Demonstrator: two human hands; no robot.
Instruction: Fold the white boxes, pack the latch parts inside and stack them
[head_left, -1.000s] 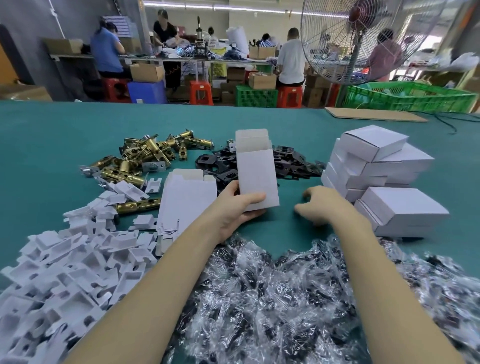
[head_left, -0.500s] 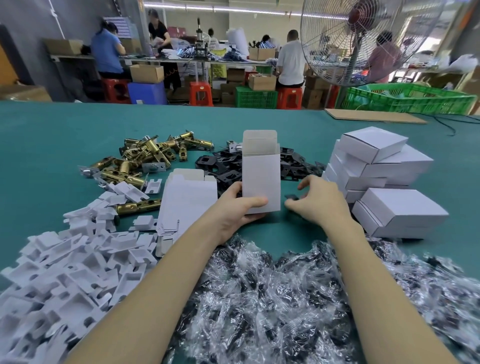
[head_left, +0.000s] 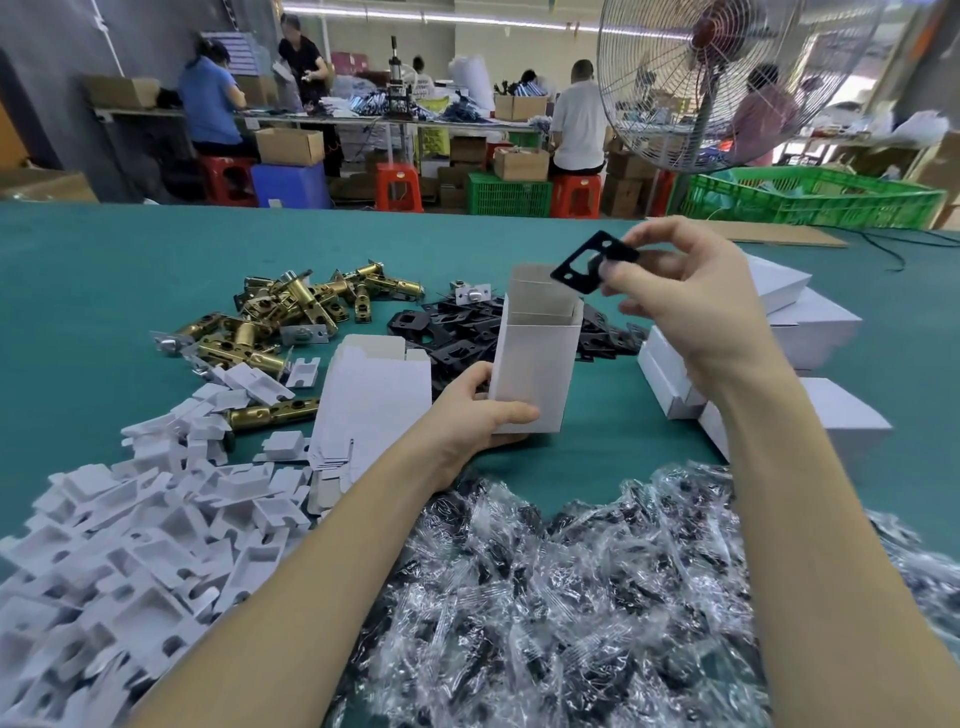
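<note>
The contents of the clear bags (head_left: 545, 613) at 6 o'clock are hard to make out. Just beyond, the white box (head_left: 535, 364) is held upright by the left hand (head_left: 475, 415), long axis vertical, mouth open upward. At 1 o'clock above it, a tilted black plate (head_left: 592, 262) is pinched by the right hand (head_left: 691, 312). The stacked boxes (head_left: 810, 332) on the tabletop (head_left: 104, 270) are partly hidden behind that wrist. Brass latches (head_left: 291, 312) are heaped at 10 o'clock.
</note>
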